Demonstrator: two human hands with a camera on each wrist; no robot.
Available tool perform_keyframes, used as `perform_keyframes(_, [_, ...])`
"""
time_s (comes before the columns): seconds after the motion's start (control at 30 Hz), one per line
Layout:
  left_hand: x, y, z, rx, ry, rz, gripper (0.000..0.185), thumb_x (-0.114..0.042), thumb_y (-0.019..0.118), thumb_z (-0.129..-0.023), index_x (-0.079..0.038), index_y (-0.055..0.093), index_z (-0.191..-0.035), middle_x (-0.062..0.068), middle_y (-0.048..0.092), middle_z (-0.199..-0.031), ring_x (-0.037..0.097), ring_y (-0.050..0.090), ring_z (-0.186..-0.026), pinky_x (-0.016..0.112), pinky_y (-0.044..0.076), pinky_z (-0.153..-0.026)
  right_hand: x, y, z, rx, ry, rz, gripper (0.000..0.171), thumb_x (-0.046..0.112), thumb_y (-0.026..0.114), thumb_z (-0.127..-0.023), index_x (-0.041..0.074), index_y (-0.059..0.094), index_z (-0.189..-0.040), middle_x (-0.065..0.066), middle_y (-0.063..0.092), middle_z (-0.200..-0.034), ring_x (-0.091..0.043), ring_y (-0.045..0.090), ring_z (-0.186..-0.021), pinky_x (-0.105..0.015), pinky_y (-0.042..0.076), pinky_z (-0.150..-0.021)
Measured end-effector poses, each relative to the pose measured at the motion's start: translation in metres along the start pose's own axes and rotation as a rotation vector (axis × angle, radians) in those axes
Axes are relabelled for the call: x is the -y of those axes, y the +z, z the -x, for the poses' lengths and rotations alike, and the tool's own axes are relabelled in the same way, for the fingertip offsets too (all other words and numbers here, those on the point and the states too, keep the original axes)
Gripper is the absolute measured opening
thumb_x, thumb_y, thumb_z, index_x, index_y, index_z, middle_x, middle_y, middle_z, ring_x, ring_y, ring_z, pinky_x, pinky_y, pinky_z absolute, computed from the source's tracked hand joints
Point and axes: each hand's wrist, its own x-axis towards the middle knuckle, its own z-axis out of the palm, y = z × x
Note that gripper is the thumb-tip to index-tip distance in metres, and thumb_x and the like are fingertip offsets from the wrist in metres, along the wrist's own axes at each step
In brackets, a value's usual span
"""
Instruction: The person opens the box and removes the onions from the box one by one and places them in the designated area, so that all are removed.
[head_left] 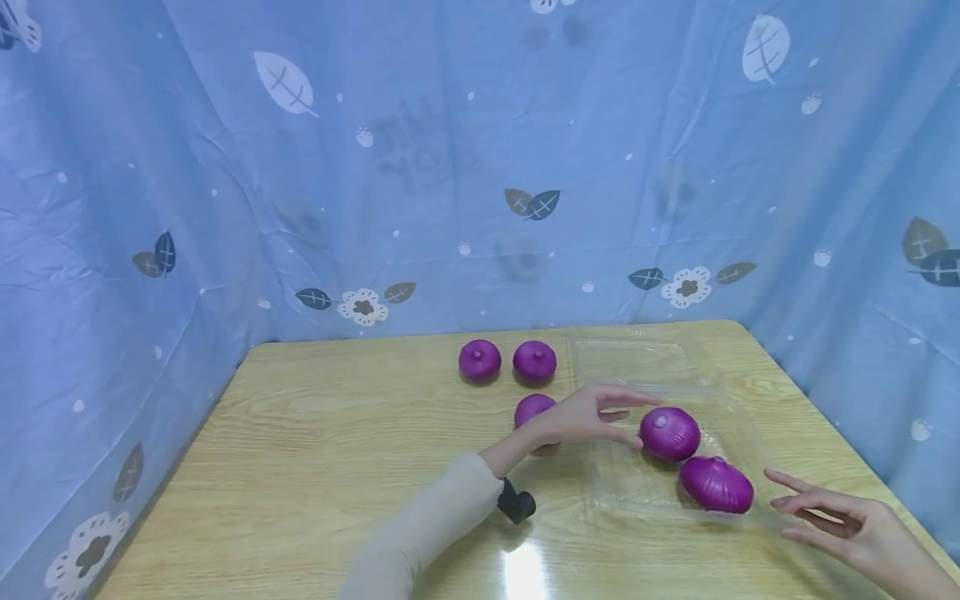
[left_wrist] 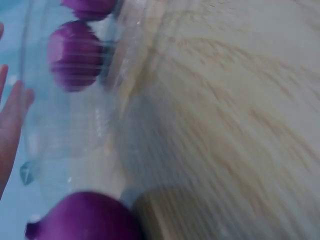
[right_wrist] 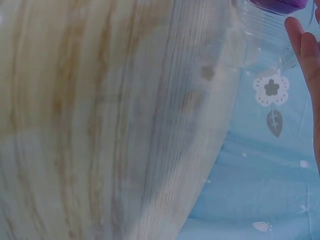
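Note:
Two purple onions (head_left: 670, 433) lie against each other at the right of a clear plastic container (head_left: 622, 482). My left hand (head_left: 581, 417) reaches over the container's left side, thumb and fingers spread, fingertips right at the upper onion's left side. In the left wrist view, that hand (left_wrist: 10, 127) shows extended fingers with nothing between them. Beyond the container's right edge, my right hand (head_left: 843, 521) hovers with loosely bent fingers near the lower onion (head_left: 716, 485). Part of this right hand (right_wrist: 311, 62) appears at the right wrist view's edge, beneath an onion (right_wrist: 282, 5).
Outside the container, two onions (head_left: 480, 362) sit side by side at the back. A third onion (head_left: 532, 408) is partly hidden behind my left wrist. The container's clear lid (head_left: 637, 358) lies folded back toward the table's far edge. A blue patterned curtain (head_left: 450, 167) surrounds the wooden table (head_left: 315, 450).

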Motion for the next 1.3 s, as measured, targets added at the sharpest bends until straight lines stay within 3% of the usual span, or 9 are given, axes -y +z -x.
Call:
perform_keyframes(0.2, [0.006,0.012,-0.018,0.008,-0.038,-0.044,0.055,-0.004,0.069,-0.077,-0.015,0.051,-0.127,-0.012,0.047,-0.13,-0.004,0.037,-0.119,0.021,0.029,-0.102,-0.001,0.0,0.0,0.023,-0.032,-0.082,0.033,-0.021,0.064,-0.066,-0.006,0.06,-0.095,0.006,0.052,-0.127,0.0,0.051,-0.109,-0.019,0.049,-0.075])
perform_keyframes(0.37, [0.006,0.015,-0.027,-0.009,-0.047,-0.095,0.057,-0.006,0.071,-0.076,-0.017,0.051,-0.128,-0.015,0.047,-0.129,-0.006,0.033,-0.121,0.02,0.027,-0.103,0.001,0.0,-0.001,0.012,0.0,-0.042,0.031,-0.02,0.065,-0.067,-0.004,0.061,-0.093,0.012,0.052,-0.125,0.002,0.052,-0.107,-0.016,0.05,-0.073])
perform_keyframes(0.57, [0.005,0.021,-0.037,0.039,-0.047,-0.126,0.063,-0.001,0.072,-0.072,-0.01,0.048,-0.129,-0.005,0.045,-0.133,-0.003,0.036,-0.12,0.017,0.029,-0.101,-0.002,-0.002,-0.001,0.01,-0.028,-0.132,0.034,-0.026,0.061,-0.065,-0.007,0.061,-0.093,0.007,0.052,-0.127,0.0,0.051,-0.109,-0.015,0.049,-0.075])
perform_keyframes(0.73, [0.008,0.027,-0.045,0.092,-0.08,-0.242,0.067,-0.002,0.074,-0.071,-0.011,0.047,-0.131,-0.006,0.044,-0.134,-0.001,0.043,-0.114,0.011,0.034,-0.093,-0.004,-0.001,-0.001,0.031,-0.043,-0.156,0.035,-0.026,0.06,-0.065,-0.008,0.06,-0.096,0.006,0.051,-0.128,0.001,0.048,-0.112,-0.016,0.049,-0.076])
perform_keyframes(0.8, [0.011,0.029,-0.048,0.096,-0.102,-0.307,0.066,-0.002,0.074,-0.07,-0.013,0.047,-0.13,-0.007,0.045,-0.133,-0.001,0.044,-0.112,0.01,0.035,-0.09,-0.002,-0.001,-0.001,0.031,-0.028,-0.115,0.033,-0.024,0.061,-0.067,-0.006,0.061,-0.095,0.008,0.05,-0.128,0.0,0.051,-0.109,-0.017,0.05,-0.074])
perform_keyframes(0.9, [0.014,0.032,-0.052,0.086,-0.112,-0.43,0.065,-0.002,0.073,-0.071,-0.017,0.049,-0.129,-0.008,0.047,-0.131,-0.002,0.043,-0.111,0.008,0.034,-0.087,0.001,0.0,-0.001,0.024,0.014,-0.033,0.03,-0.019,0.065,-0.068,-0.003,0.062,-0.093,0.013,0.051,-0.127,0.001,0.054,-0.105,-0.017,0.051,-0.071])
perform_keyframes(1.07, [0.017,0.038,-0.058,0.051,-0.14,-0.505,0.068,-0.004,0.075,-0.07,-0.018,0.048,-0.13,-0.008,0.047,-0.13,0.0,0.045,-0.11,0.006,0.035,-0.084,-0.002,0.0,-0.001,0.013,0.005,-0.075,0.031,-0.021,0.064,-0.066,-0.004,0.062,-0.092,0.01,0.052,-0.127,-0.002,0.055,-0.103,-0.017,0.051,-0.071])
perform_keyframes(1.17, [0.016,0.039,-0.058,0.063,-0.139,-0.532,0.063,-0.012,0.073,-0.075,-0.016,0.046,-0.132,-0.007,0.044,-0.134,0.0,0.042,-0.114,0.006,0.034,-0.085,-0.004,0.0,0.0,0.017,-0.015,-0.131,0.032,-0.024,0.061,-0.066,-0.005,0.062,-0.092,0.007,0.051,-0.128,-0.003,0.056,-0.103,-0.017,0.051,-0.07])
perform_keyframes(1.3, [0.016,0.036,-0.058,0.09,-0.111,-0.538,0.051,-0.02,0.064,-0.084,-0.014,0.046,-0.131,-0.006,0.041,-0.137,0.0,0.038,-0.119,0.006,0.031,-0.09,-0.001,0.0,0.0,0.014,0.014,-0.078,0.031,-0.021,0.063,-0.068,-0.003,0.062,-0.093,0.01,0.051,-0.127,-0.002,0.057,-0.1,-0.018,0.051,-0.068])
